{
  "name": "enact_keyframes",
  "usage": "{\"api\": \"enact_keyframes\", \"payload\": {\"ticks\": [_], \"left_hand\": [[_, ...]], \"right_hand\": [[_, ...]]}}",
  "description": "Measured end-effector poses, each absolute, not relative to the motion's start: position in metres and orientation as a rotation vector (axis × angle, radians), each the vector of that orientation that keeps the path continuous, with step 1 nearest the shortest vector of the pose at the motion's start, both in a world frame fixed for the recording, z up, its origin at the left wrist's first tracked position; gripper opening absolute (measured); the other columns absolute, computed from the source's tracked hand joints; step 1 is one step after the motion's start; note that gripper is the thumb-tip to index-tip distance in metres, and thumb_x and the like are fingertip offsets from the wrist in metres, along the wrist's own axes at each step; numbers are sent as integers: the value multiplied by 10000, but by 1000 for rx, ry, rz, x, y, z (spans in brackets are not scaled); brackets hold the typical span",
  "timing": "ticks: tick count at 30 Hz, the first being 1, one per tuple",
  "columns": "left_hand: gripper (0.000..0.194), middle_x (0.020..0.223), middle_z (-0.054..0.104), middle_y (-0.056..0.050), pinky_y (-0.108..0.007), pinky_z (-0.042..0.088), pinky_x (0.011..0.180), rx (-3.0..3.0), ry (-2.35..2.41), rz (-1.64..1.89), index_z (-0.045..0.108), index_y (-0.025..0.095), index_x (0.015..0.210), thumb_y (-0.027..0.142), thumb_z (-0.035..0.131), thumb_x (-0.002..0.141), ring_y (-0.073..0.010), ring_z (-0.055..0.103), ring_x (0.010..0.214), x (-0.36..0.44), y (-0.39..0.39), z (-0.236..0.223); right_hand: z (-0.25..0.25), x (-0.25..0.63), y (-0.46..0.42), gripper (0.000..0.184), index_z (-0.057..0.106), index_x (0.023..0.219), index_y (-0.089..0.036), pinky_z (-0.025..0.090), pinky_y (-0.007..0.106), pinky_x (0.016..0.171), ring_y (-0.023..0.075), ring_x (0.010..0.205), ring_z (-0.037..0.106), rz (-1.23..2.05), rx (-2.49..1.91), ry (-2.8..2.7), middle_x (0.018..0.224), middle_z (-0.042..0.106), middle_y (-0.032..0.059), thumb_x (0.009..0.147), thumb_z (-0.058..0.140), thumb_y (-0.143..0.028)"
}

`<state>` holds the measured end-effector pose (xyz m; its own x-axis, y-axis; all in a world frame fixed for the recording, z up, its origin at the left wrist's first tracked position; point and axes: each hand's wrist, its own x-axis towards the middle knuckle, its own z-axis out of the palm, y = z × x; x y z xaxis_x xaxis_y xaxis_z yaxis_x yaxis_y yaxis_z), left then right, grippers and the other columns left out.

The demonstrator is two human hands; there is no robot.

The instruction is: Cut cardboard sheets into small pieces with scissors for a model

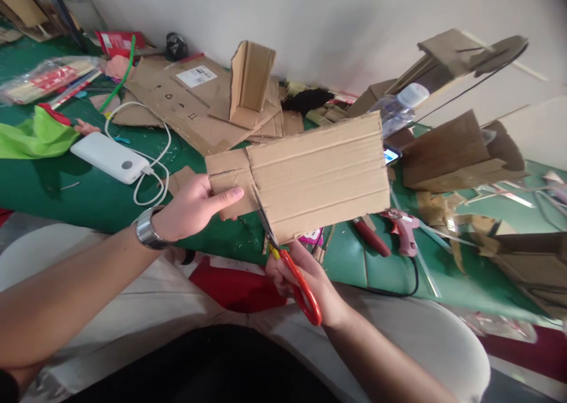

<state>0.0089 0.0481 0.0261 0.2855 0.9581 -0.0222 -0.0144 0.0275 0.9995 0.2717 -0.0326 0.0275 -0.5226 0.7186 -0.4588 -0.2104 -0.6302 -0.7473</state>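
Observation:
Pinched between the thumb and fingers of my left hand [195, 205] is the narrow left end of a piece of cardboard [321, 175], held up above the green table. Several crease lines run along its wide part. My right hand [305, 276] grips a pair of scissors [305, 293] with red handles. The blades point up and left, lying at the cut line between the narrow end and the wide part. One blade shows on the near face of the cardboard; the other is hidden.
Flattened cardboard [177, 104] and a folded cardboard piece [253, 81] lie behind. A white power bank [110, 156] with a cable sits left. At right are a pink glue gun [405, 230], a red-handled tool [371, 237], a plastic bottle [403, 107] and an open cardboard box [447, 155].

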Motion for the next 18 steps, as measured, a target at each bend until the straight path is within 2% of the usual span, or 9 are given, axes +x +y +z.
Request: {"api": "enact_keyframes", "payload": {"ticks": [7, 12, 18], "left_hand": [[310, 750, 738, 1, -218, 544, 523, 1292, 1000, 991, 764, 195, 917, 492, 784, 1003, -131, 641, 612, 10, 47, 26], [301, 831, 780, -14, -242, 571, 606, 1334, 1018, 1020, 793, 206, 942, 500, 779, 1004, -151, 688, 697, 9, 48, 30], [351, 816, 797, -35, -269, 567, 594, 1377, 1053, 1005, 798, 206, 882, 529, 757, 1011, -170, 702, 689, 5, 50, 30]], "right_hand": [[21, 266, -38, 524, 648, 1292, -222, 232, 217, 518, 68, 573, 308, 2122, -965, -790, 735, 453, -76, 933, 862, -538], [19, 262, -41, 502, 694, 1314, -222, 230, 220, 516, 69, 585, 329, 2043, -984, -769, 758, 478, -60, 924, 878, -478], [22, 263, -36, 583, 717, 1303, -227, 249, 215, 501, 57, 555, 360, 2044, -1027, -771, 778, 538, -52, 851, 932, -526]]}}
